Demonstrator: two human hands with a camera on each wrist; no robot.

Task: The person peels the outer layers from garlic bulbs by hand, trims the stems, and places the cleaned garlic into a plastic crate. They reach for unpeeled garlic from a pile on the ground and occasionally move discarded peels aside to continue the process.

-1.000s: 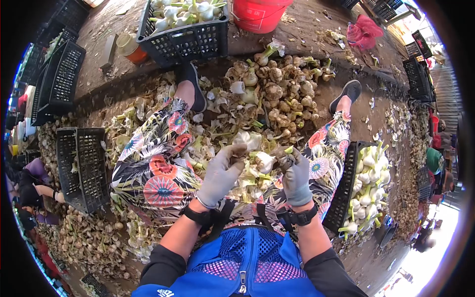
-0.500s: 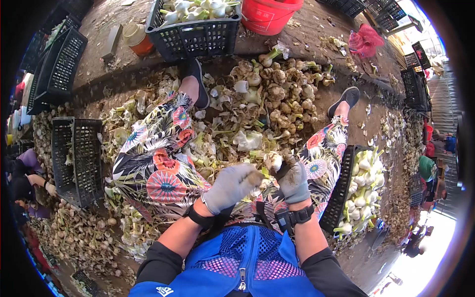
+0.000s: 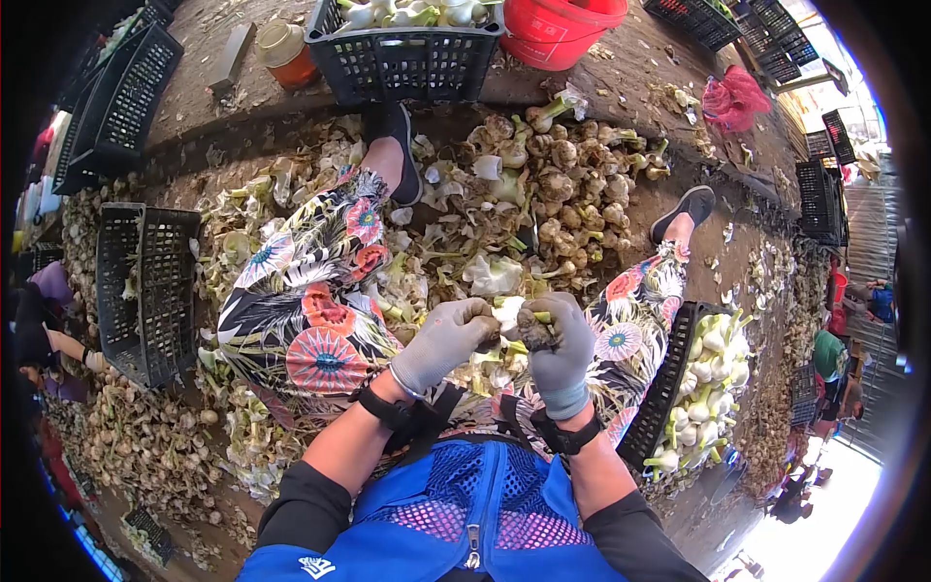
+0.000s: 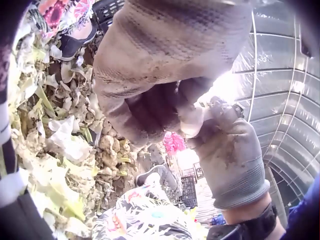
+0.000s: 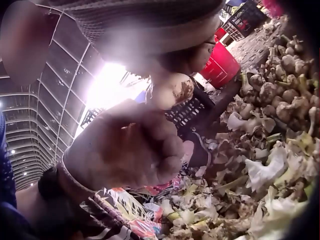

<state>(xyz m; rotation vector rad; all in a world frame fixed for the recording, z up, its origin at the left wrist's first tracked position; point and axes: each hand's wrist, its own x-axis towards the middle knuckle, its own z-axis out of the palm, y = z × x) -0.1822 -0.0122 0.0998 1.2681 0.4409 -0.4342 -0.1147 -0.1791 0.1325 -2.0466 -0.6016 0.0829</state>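
A pale garlic bulb (image 3: pixel 509 310) shows between the two gloved hands, above the lap. My right hand (image 3: pixel 561 354) grips it with curled fingers; the right wrist view shows the soiled side of the bulb (image 5: pixel 175 91) under that hand. Close beside it, my left hand (image 3: pixel 446 344) has its fingers curled, with nothing visible in them. The left wrist view has my left hand (image 4: pixel 165 60) in front, the bulb (image 4: pixel 191 121) and my right hand (image 4: pixel 230 155) beyond. Both gloves' fingertips are dirty.
Untrimmed bulbs (image 3: pixel 572 199) lie between the feet, among loose peelings (image 3: pixel 427 252). A crate of white garlic (image 3: pixel 706 388) stands at the right, an emptier crate (image 3: pixel 147 291) at the left. Ahead are a filled crate (image 3: pixel 407 66) and a red bucket (image 3: pixel 553 37).
My left hand moved away from the bulb, then back up beside it. My right hand shifted slightly left with the bulb. The head view has tilted and shifted a little.
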